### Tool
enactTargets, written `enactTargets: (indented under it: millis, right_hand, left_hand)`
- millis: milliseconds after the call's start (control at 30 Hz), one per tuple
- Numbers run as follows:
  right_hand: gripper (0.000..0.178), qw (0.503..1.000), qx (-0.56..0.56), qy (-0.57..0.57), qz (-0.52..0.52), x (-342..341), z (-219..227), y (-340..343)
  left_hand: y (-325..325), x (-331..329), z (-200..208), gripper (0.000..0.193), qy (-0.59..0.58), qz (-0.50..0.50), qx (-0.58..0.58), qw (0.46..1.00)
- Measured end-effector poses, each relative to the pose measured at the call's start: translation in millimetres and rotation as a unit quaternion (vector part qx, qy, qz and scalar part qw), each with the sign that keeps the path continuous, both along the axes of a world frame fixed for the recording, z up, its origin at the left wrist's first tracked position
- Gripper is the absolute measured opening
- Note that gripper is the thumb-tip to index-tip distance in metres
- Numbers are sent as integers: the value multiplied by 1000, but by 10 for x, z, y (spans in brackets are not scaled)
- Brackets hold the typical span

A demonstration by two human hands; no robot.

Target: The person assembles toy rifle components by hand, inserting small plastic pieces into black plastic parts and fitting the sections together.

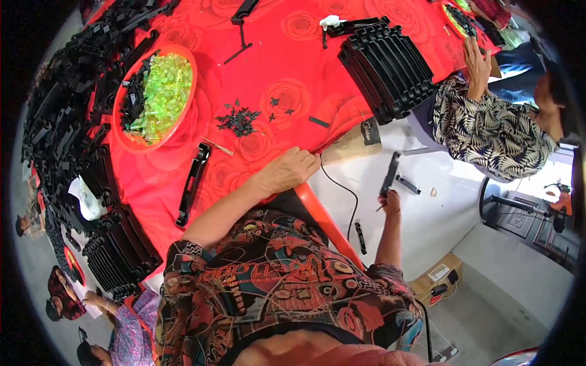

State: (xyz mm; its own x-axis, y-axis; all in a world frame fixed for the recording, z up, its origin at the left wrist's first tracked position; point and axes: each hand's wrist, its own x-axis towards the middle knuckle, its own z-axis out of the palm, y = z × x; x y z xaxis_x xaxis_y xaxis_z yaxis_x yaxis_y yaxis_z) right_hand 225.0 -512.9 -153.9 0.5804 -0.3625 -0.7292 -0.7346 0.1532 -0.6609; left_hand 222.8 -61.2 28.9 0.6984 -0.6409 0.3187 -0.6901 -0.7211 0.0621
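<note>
My left hand is closed at the near edge of the table, its curled fingers pressed on the red flowered tablecloth. Down to the right, below table height, my right hand grips the end of a long black plastic part. Under that part, a shorter black piece lies on the pale surface. Left of my left hand, a long black bracket and a thin screwdriver-like tool rest on the cloth. Beyond them is a heap of small black pieces.
An orange-rimmed basin holds yellow-green and black pieces. Black parts pile up at the left, with a stacked row nearer. Another stack stands far right beside a co-worker. A cable hangs near an orange stool.
</note>
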Motion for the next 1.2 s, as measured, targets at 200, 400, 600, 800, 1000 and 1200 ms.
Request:
enactTargets:
  millis: [200,400,600,800,1000,1200]
  right_hand:
    - [9,960,-145,-237,40,221,829,64]
    - [17,863,-344,-363,73,450,1401,541]
    - [20,764,-467,-427,126,1121,2253,1104]
    - [19,708,-510,-438,215,2156,2753,1301]
    - [18,578,-582,-467,329,2918,2531,1143]
    - [18,627,-522,-457,354,2839,2355,1174]
  left_hand:
    - [-7,7,-30,19,-3,4,-17,1000]
    - [-10,17,-36,17,18,15,-33,999]
    - [-6,6,-28,18,24,24,-43,999]
    - [-12,17,-68,29,18,21,-53,998]
    - [-23,36,-49,29,23,16,-66,997]
    - [-22,19,-67,30,26,21,-59,998]
